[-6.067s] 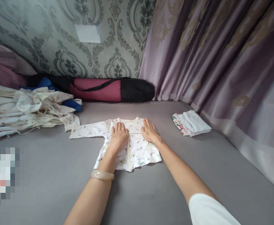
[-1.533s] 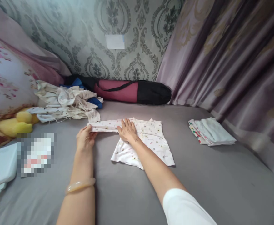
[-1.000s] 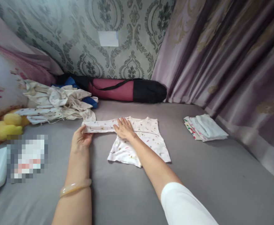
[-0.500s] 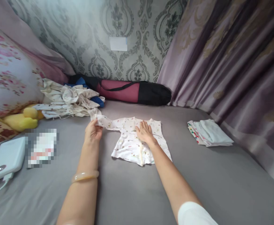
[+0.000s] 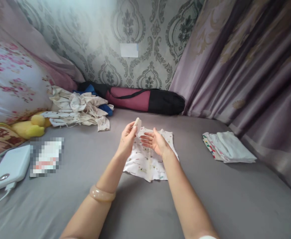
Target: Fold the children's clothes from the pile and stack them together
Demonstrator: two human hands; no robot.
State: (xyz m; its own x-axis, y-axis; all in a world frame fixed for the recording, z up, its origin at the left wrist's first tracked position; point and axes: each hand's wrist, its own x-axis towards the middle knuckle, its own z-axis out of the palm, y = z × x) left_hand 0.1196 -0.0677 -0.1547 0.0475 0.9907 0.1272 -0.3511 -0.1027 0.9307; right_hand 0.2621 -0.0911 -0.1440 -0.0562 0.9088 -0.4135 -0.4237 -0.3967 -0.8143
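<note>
Sheet (image 5: 225,202): stretched grey, matte and faintly creased beneath everything.
Curtain (image 5: 235,63): hung in satiny mauve folds with gold-brown leaf patterns.
Pillow (image 5: 18,79): bulged at far left, printed with pink flowers.
Tube bag (image 5: 132,99): lay along the wall, maroon and black, strapped.
Heaped clothes (image 5: 78,108): sprawled crumpled, mostly cream.
Shirt (image 5: 145,161): lay centrally on the sheet, white, sprinkled with tiny motifs and lettering too small to read.
Folded stack (image 5: 230,146): rested well apart, right of the shirt.
Cushion (image 5: 2,137): bore dark characters, not surely legible.
Right hand (image 5: 158,143): hovered over the shirt, fingers apart, contact unclear.
Left hand (image 5: 127,138): clamped a folded, raised part of the shirt between thumb and fingers.
Bangle (image 5: 102,194): circled the left wrist, glossy and pale.
</note>
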